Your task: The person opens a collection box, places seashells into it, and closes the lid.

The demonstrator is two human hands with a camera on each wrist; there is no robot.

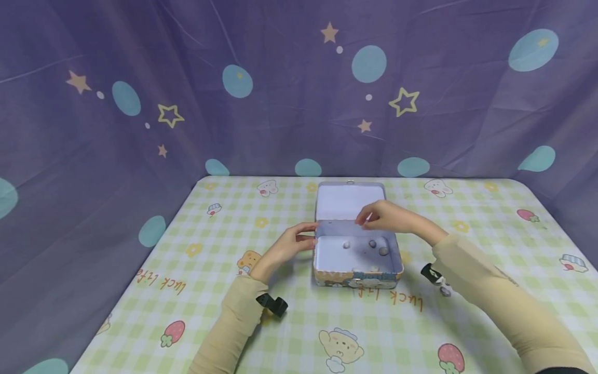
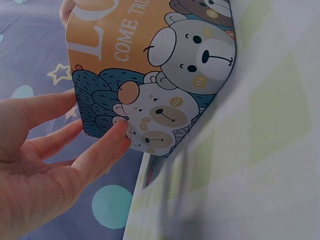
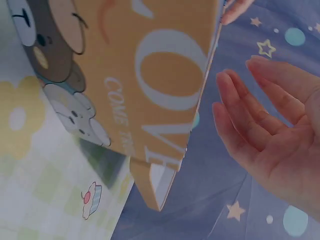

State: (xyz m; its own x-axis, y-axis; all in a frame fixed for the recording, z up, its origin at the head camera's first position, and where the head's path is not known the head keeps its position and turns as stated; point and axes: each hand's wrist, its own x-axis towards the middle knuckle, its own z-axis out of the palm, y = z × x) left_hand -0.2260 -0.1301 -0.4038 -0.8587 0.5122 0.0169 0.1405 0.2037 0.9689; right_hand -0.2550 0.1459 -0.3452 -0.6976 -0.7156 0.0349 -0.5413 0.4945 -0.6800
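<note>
A rectangular tin box (image 1: 358,279) with cartoon bears on its sides stands on the table, its hinged lid (image 1: 350,201) raised at the back. Inside lie a few small roundish greyish things (image 1: 383,251); their kind is too small to tell. My left hand (image 1: 290,244) is at the box's left side, and its fairly straight fingers touch the printed wall (image 2: 165,95). Over the box's right rear part hovers my right hand (image 1: 385,216). Its fingers (image 3: 240,107) are loosely bent, apart from the box wall, and nothing shows between them in the right wrist view.
A green-and-white checked tablecloth (image 1: 280,332) with printed animals and strawberries covers the table. Behind it hangs a purple curtain (image 1: 289,124) with stars and blue ovals. Dark wrist-worn devices stick out beside the left sleeve (image 1: 240,311) and right sleeve (image 1: 486,283).
</note>
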